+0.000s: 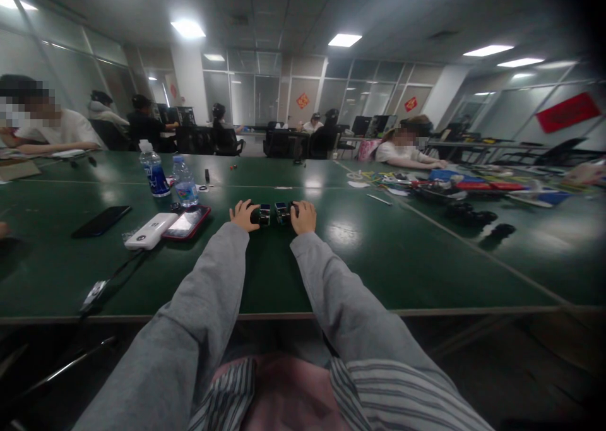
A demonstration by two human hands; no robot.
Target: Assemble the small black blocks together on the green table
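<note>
the left hand (244,215) and the right hand (304,218) each have the fingers bent around the outer end of a small black device, the left device (264,214) and the right device (283,212); each grip looks closed round its piece, though how firmly cannot be told, nor whether the devices rest on the table (360,267) or hang just above it. the two stand near each other in front of the person, their inner ends facing across a narrow gap. the likeliest trouble is a knock: if either wrist turns inward, those ends could meet and scrape. fingers hide much of both bodies, so a loose or off-centre hold could let one roll or tip unseen. both arms reach well forward, which may make fine control harder and tire the wrists. on the left, the grey sleeve (211,286) passes near the red phone (188,223); a wide elbow swing could shove it into the power bank (150,231), or catch the cord (122,267) that runs toward the near edge. the clear bottle (186,188), beyond the phone, might topple if that push carried on.
</note>
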